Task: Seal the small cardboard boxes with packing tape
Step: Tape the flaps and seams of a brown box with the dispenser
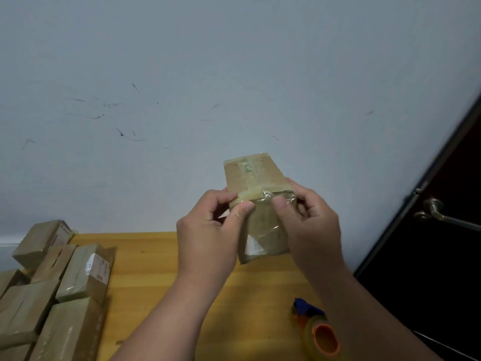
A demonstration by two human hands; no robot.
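A person holds a small cardboard box [256,204] in the air with both hands, above the far part of a yellow wooden table [156,269] and in front of a pale wall [208,74]. The box is tilted, its far end pointing up and away. Clear tape [263,195] is already on it: one strip runs along the top face and another goes across the near edge, where it looks wrinkled and shiny.

The left hand [208,238] grips the left side of the box; its thumb presses on the tape at the near edge, and the other fingers are curled round the side. The right hand [312,225] grips the right side in the same way, the thumb pressing on the tape just beside the left thumb and the fingers curled behind the box.

On the table near the right forearm lies a tape dispenser [316,328], with a blue part and an orange core inside the roll. At the left edge of the table is a pile of boxes [59,287]; several seem to be taped, though the picture is soft there. At the right is a dark door [442,256] with a metal handle [440,213].
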